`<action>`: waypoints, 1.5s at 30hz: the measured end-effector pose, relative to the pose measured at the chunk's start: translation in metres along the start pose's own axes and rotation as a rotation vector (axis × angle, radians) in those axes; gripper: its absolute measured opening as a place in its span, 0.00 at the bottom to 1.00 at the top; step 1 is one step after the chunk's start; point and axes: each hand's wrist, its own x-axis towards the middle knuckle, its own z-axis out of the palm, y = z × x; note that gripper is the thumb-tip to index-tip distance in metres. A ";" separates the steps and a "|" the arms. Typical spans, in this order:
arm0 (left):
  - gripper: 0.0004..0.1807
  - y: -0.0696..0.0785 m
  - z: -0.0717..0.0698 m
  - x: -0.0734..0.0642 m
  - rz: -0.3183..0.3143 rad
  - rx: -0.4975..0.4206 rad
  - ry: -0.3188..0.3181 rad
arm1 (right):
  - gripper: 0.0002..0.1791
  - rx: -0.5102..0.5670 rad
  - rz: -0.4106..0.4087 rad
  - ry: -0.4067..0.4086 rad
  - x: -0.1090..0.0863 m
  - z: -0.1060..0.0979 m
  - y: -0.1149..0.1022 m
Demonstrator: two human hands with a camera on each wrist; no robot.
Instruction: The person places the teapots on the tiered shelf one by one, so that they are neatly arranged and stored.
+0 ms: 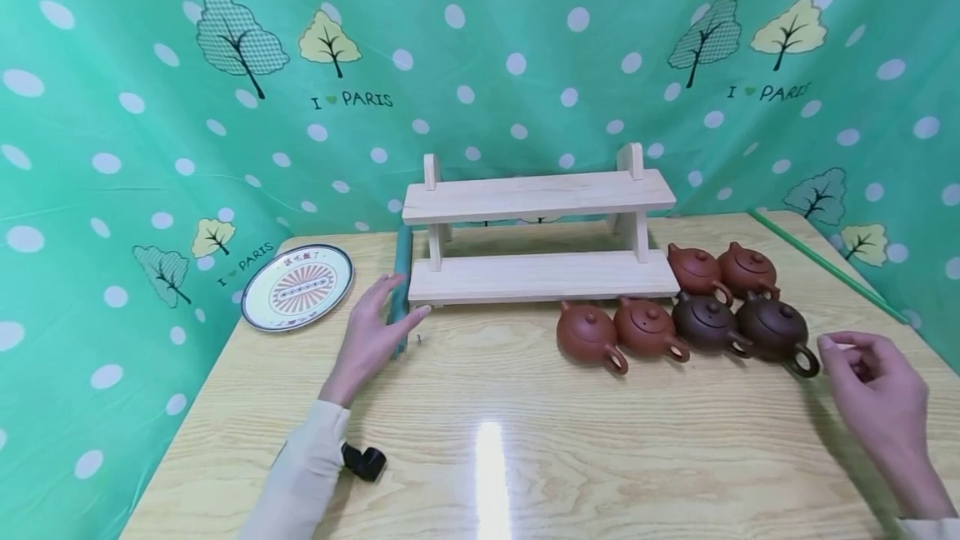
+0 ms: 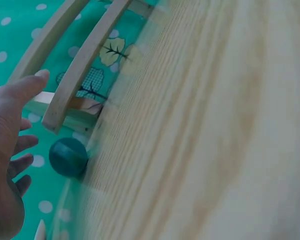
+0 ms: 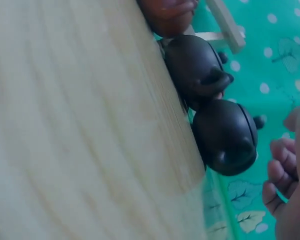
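My left hand, thumb and fingers spread and holding nothing, is at the left end of a two-tier wooden shelf. It overlaps a teal roll in the head view; the roll's round end shows below the fingers in the left wrist view. At the right, my right hand hovers with loosely curled fingers beside the handle of a dark brown teapot. In the right wrist view a gap separates this hand from that teapot. Another dark teapot stands left of it.
Several reddish-brown teapots, among them one at the front left and one at the back right, stand close together by the shelf. A patterned plate lies at the left. A green strip runs along the right side of the wooden table.
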 end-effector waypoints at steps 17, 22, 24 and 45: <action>0.29 -0.009 0.016 0.008 0.030 -0.070 0.082 | 0.16 -0.241 -0.088 -0.149 -0.008 -0.003 0.023; 0.28 -0.013 0.019 0.008 0.025 -0.087 0.121 | 0.13 -0.234 -0.138 -0.160 -0.007 -0.003 0.024; 0.28 -0.013 0.019 0.009 0.024 -0.091 0.120 | 0.12 -0.229 -0.146 -0.162 -0.007 -0.003 0.025; 0.27 -0.014 0.019 0.008 -0.014 -0.106 0.102 | 0.09 -0.235 -0.271 -0.188 -0.005 -0.001 0.030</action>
